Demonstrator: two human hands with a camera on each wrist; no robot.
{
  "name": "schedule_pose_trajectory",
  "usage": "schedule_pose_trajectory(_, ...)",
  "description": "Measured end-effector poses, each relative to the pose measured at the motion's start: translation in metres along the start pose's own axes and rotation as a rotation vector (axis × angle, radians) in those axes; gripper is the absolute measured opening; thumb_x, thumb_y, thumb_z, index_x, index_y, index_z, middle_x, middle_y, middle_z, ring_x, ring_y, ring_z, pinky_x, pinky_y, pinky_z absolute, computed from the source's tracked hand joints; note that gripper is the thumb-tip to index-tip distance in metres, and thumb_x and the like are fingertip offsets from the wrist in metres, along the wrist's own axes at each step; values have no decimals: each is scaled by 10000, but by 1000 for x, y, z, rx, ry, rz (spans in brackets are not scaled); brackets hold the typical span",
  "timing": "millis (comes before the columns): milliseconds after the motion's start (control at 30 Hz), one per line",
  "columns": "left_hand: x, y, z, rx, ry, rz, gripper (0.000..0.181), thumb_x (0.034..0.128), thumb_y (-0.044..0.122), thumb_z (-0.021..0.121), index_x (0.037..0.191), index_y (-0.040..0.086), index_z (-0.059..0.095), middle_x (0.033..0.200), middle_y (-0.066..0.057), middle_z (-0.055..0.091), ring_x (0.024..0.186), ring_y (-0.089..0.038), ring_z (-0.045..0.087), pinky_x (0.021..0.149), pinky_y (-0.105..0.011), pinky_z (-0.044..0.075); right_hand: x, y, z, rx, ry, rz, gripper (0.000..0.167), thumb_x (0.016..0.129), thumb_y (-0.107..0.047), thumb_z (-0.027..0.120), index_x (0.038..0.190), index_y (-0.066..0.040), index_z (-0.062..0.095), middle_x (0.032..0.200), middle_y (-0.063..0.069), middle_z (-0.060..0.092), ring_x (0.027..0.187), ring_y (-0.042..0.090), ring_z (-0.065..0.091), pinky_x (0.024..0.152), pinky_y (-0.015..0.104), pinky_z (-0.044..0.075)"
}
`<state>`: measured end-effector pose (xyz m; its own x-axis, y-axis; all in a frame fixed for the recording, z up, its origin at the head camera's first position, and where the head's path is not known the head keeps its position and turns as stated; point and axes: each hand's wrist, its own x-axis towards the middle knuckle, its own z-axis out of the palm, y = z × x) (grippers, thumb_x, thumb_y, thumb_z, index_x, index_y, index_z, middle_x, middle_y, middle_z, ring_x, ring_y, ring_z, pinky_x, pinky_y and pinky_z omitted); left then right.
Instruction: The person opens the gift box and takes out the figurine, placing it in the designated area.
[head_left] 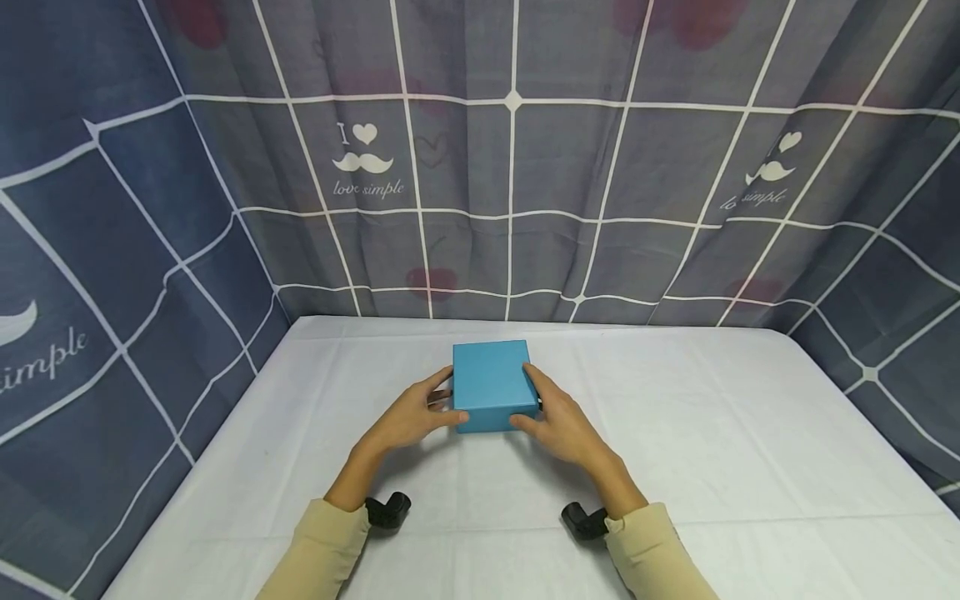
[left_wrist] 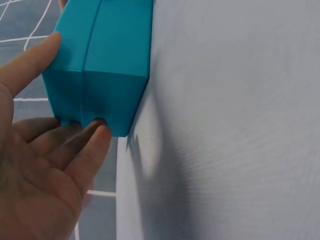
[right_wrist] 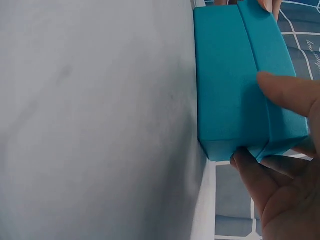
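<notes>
A blue lidded box (head_left: 491, 375) sits on the white-covered table, its lid on and a seam running round it. From the left, my left hand (head_left: 408, 417) grips it with the thumb at the front face and the fingers along the side. My right hand (head_left: 561, 423) holds the opposite side in much the same way. In the left wrist view the thumb presses near the seam of the box (left_wrist: 117, 40), and fingertips touch its end. The right wrist view has the thumb (right_wrist: 285, 92) on the lid's front part, with fingers at the box's end.
A white cloth (head_left: 712, 442) covers the table. Dark grid-patterned curtains (head_left: 465, 167) hang behind it and at both sides. Each wrist carries a black camera mount, one on the left (head_left: 388, 510) and one on the right (head_left: 583, 522).
</notes>
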<state>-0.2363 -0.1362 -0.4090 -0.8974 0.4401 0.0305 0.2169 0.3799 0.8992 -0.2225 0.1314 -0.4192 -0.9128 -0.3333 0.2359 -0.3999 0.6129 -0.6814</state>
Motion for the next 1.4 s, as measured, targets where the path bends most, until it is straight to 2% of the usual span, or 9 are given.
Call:
schedule_pose_trajectory(167,0,2,2,4,16,2,896,901,227,754,1567,13,193,1568,-193,290,1393,-374,358,1070,-464,371,0,-1,2,12,20,0,853,884,-196,768,1546,1,266,1546,209,332,1380,369,376,1080,530,336)
schedule_pose_trajectory(433,-1,12,7,83,60,-20,861,900,250,754,1547,-8,248,1526,-208,363,1341,-384,433,1041,-480,404,-1,-4,1,40,38,36,849,873,-171,778,1540,8,284,1534,222,347,1360,385,402,1065,524,360)
schedule_pose_trajectory(600,-1,13,8,81,73,-20,846,893,227,762,1534,-25,272,1518,-209,374,1326,-369,457,1036,-466,412,-1,-6,1,58,42,54,848,862,-134,783,1532,28,289,1526,233,353,1355,387,407,1062,518,367)
schedule_pose_trajectory(833,-2,14,9,61,77,-25,842,895,222,759,1530,-33,268,1520,-208,369,1347,-366,427,1059,-454,385,-1,-8,1,79,46,72,827,867,-108,774,1529,30,297,1520,236,360,1343,387,424,1054,511,379)
schedule_pose_trajectory(967,-2,16,8,53,81,-20,834,903,229,752,1528,-41,269,1505,-221,388,1354,-367,417,1066,-451,375,1,-8,1,111,48,77,850,874,-91,763,1540,32,251,1514,253,360,1345,392,419,1061,505,372)
schedule_pose_trajectory(1100,-3,18,5,43,99,-28,824,908,250,745,1527,-35,281,1494,-219,406,1360,-355,412,1075,-441,366,3,-11,2,159,62,48,872,883,-77,748,1547,45,196,1521,260,343,1369,377,391,1087,483,343)
schedule_pose_trajectory(1400,-6,32,1,28,122,-19,863,895,289,756,1531,-33,269,1508,-203,390,1358,-308,424,1070,-410,373,2,-20,-3,169,148,17,794,882,-143,758,1534,-32,318,1486,179,436,1349,354,428,1082,509,345)
